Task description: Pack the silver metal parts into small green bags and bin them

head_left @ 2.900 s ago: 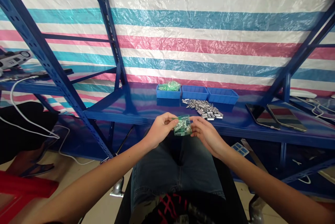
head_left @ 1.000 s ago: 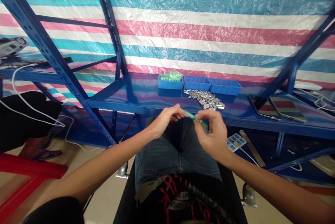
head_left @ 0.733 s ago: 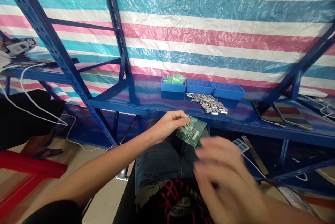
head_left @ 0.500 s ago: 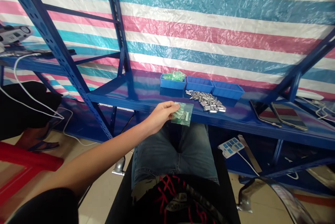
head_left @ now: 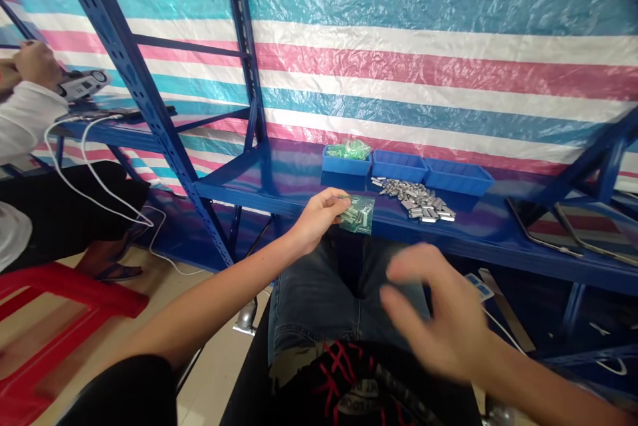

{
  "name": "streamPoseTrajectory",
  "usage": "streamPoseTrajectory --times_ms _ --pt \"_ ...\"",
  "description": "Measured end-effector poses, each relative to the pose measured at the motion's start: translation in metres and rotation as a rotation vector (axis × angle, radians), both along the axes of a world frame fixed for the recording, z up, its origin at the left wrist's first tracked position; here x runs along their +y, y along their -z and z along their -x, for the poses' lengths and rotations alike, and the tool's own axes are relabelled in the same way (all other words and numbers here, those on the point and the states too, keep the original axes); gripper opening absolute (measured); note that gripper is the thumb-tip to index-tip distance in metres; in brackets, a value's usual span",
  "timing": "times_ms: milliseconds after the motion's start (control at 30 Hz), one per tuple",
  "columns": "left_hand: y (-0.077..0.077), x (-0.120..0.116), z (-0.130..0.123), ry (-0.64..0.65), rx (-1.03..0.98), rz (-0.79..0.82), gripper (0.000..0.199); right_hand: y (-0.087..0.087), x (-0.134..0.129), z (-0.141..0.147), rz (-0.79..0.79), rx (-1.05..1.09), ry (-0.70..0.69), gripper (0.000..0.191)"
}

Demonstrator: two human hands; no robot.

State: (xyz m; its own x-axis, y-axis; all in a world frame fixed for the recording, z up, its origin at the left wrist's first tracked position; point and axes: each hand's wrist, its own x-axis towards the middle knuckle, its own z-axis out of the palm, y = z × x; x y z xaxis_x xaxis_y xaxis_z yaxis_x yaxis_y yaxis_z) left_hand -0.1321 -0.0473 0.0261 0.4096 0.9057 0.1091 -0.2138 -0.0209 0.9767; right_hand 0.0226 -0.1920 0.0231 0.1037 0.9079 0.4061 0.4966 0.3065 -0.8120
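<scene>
My left hand [head_left: 323,215] pinches the left edge of a small greenish see-through plastic bag [head_left: 363,214] with silvery pieces inside. The bag hangs level with the front edge of the blue shelf, above my lap. Over my right thigh, my right hand [head_left: 441,310] is smeared by motion; its thumb and forefinger stand apart, and nothing shows between them. Behind the bag, a pile of small silvery metal pieces [head_left: 419,201] lies on the blue shelf [head_left: 294,170]. What exactly these pieces are I cannot tell.
Behind the pile stand a blue bin [head_left: 347,163] holding green bags, a middle blue bin [head_left: 399,165] and a right blue bin [head_left: 458,177]. Two dark flat devices [head_left: 543,230] lie at right. Blue posts [head_left: 119,67] frame the left. Another person's hands [head_left: 37,67] are far left.
My right hand has come into view from the right. My left hand still holds the bag. The view has shifted left, and the other person's hands now show.
</scene>
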Motion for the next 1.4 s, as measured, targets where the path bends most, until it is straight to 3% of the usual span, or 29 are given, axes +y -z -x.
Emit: streamPoseTrajectory --times_ms 33,100,167,233,300,433,600,700,767,800,900,1033,1133,1400 --pt "0.0 -0.002 -0.001 -0.015 -0.011 -0.055 0.017 0.003 0.012 -0.003 0.028 0.044 0.02 0.028" --pt "0.0 -0.005 -0.003 -0.037 -0.018 -0.177 0.012 0.011 0.037 -0.007 0.282 0.378 -0.009 0.038" --pt "0.0 -0.008 -0.004 -0.037 0.0 -0.256 0.008 0.018 0.057 -0.006 0.333 0.514 -0.045 0.047" --pt "0.001 -0.009 -0.006 -0.04 -0.015 -0.251 0.008 0.021 0.066 -0.003 0.275 0.447 -0.126 0.049" --pt "0.001 -0.009 -0.007 -0.059 -0.085 -0.182 0.009 0.018 0.069 0.003 0.198 0.323 -0.187 0.036" --pt "-0.002 -0.005 -0.007 -0.056 -0.295 -0.041 0.016 0.004 0.078 0.018 0.143 0.259 -0.131 0.028" --pt "-0.006 0.008 0.001 -0.138 -0.412 -0.036 0.017 -0.013 0.116 0.024 0.095 0.153 -0.144 0.025" --pt "-0.002 0.019 0.01 -0.244 -0.212 -0.023 0.023 -0.027 0.158 0.011 -0.076 -0.25 0.013 0.022" --pt "0.003 0.028 0.016 -0.261 -0.017 0.0 0.034 -0.039 0.192 0.0 -0.089 -0.681 0.236 0.027" --pt "0.006 0.032 0.02 -0.248 0.065 0.002 0.037 -0.044 0.209 -0.005 -0.081 -0.747 0.28 0.028" --pt "0.015 0.042 0.028 -0.223 0.246 -0.096 0.035 -0.056 0.251 -0.01 -0.057 -0.871 0.303 0.029" --pt "0.021 0.046 0.034 -0.204 0.474 -0.382 0.031 -0.058 0.283 -0.003 -0.015 -1.009 0.274 0.029" --pt "0.023 0.045 0.035 -0.173 0.581 -0.502 0.032 -0.057 0.294 0.001 0.019 -1.074 0.248 0.028" --pt "0.021 0.041 0.038 -0.095 0.703 -0.603 0.035 -0.073 0.302 -0.007 0.041 -1.132 0.294 0.031"
